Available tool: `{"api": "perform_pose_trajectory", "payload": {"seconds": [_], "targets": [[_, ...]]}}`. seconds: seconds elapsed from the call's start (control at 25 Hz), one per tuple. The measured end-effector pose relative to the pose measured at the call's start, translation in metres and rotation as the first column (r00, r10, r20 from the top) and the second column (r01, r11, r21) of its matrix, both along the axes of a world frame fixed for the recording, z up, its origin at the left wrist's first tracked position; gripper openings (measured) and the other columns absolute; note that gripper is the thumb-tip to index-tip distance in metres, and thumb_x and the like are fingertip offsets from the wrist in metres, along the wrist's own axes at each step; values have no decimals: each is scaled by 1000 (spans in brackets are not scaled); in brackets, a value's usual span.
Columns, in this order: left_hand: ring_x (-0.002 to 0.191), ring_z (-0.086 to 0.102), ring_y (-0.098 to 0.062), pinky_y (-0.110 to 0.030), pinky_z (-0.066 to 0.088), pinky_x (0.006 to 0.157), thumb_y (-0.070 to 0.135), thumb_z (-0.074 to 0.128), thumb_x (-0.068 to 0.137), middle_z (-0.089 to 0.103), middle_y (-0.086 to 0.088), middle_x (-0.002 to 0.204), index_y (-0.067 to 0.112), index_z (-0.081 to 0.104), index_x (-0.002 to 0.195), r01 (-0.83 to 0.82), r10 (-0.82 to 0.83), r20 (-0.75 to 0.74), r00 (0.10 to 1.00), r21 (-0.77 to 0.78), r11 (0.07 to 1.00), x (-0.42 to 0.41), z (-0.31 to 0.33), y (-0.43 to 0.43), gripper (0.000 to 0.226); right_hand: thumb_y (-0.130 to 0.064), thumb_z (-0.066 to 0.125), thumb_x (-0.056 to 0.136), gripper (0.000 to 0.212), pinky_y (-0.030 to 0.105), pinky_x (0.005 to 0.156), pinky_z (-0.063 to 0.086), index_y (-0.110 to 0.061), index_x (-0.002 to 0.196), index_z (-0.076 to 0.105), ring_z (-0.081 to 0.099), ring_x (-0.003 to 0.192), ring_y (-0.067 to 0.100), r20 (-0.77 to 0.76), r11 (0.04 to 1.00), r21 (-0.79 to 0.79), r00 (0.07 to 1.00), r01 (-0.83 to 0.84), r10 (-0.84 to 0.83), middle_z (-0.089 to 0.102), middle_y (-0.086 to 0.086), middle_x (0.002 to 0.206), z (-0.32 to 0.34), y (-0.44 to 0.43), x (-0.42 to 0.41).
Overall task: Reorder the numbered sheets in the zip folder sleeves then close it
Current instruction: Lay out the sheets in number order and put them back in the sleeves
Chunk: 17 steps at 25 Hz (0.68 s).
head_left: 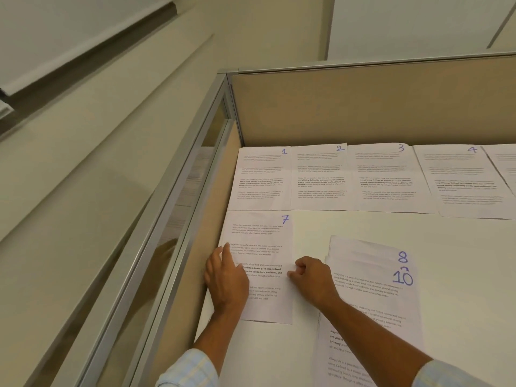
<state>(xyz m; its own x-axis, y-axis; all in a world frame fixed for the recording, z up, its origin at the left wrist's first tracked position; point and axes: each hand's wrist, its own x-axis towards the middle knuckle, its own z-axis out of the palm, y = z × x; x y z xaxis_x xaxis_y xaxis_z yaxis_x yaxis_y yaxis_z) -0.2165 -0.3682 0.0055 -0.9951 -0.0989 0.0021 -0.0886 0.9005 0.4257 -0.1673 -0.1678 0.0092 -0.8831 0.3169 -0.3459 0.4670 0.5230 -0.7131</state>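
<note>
Printed sheets numbered 1 (261, 178), 2 (319, 177), 3 (386, 178) and 4 (463, 182) lie in a row along the back of the white desk (349, 227). Sheet 7 (259, 236) lies below sheet 1. My left hand (226, 277) rests flat on its left part, fingers fairly straight. My right hand (312, 277) has curled fingers pinching sheet 7's right edge. To the right is a small stack with sheet 10 (371, 308) on top and sheet 8 (365, 248) peeking out behind it. No zip folder is in view.
A beige cubicle partition (363, 107) closes off the desk's back, and a glass and metal side panel (178, 219) runs along its left. Another sheet (505, 163) is cut off at the right edge. Bare desk shows between sheet 7 and the stack.
</note>
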Motion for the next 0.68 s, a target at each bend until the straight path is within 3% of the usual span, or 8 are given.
{"api": "perform_pose_trajectory", "payload": {"seconds": [0.12, 0.32, 0.4, 0.52, 0.68], "targets": [[145, 38, -29, -49, 34, 118, 19, 69, 96, 44, -8, 155, 15, 43, 154, 80, -81, 9, 997, 90, 993, 12, 7, 23, 64, -28, 74, 94, 34, 20, 85, 43, -13, 124, 68, 63, 95, 12, -70, 1000, 0, 997, 27, -27, 70, 0, 111, 7, 15, 10], [147, 41, -26, -43, 36, 120, 23, 70, 97, 44, -5, 158, 18, 44, 154, 219, -230, 12, 973, 259, 941, 38, 12, 85, 62, -25, 75, 95, 38, 21, 86, 46, -14, 130, 65, 63, 92, 11, -193, 988, 40, 971, 149, -138, 66, -1, 121, 17, 69, 42], [148, 39, -23, -39, 34, 121, 24, 68, 99, 42, -3, 160, 19, 43, 155, 262, -288, 47, 957, 295, 919, 51, 16, 112, 61, -25, 75, 95, 40, 27, 91, 50, -14, 132, 64, 64, 100, 16, -204, 968, 68, 953, 241, -223, 65, 1, 125, 15, 98, 60], [147, 40, -19, -32, 35, 118, 23, 63, 102, 38, 0, 161, 20, 38, 157, 256, -331, 144, 933, 383, 888, 68, 22, 145, 61, -28, 74, 95, 45, 35, 102, 48, -11, 135, 62, 61, 116, 25, -142, 924, 126, 928, 362, -345, 61, 9, 131, 8, 140, 86], [146, 40, -24, -38, 42, 115, 24, 63, 102, 37, -5, 159, 17, 32, 160, 117, -255, 308, 917, 403, 908, 84, 21, 171, 66, -43, 79, 88, 56, 42, 97, 49, -10, 129, 60, 56, 119, 33, 19, 890, 237, 914, 389, -405, 54, 13, 128, 0, 172, 117]]}}
